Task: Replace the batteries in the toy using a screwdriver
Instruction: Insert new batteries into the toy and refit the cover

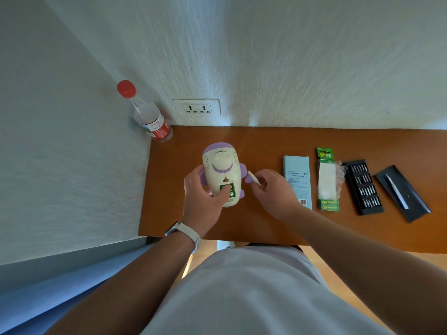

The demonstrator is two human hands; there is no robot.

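A cream and purple toy (223, 163) lies on the brown table (266, 223) with its open battery compartment facing up. Green batteries (231, 193) show inside it. My left hand (203, 192) grips the toy's lower left side, thumb pressing on the batteries. My right hand (271, 189) pinches the cream battery cover (254, 178) just right of the toy. The silver screwdriver (396, 191) lies on a dark lid at the far right.
A water bottle (147, 114) with a red cap stands in the back left corner beside a wall socket (196, 109). Right of my hands lie a pale blue box (297, 180), a green battery pack (327, 180) and a black bit case (362, 187).
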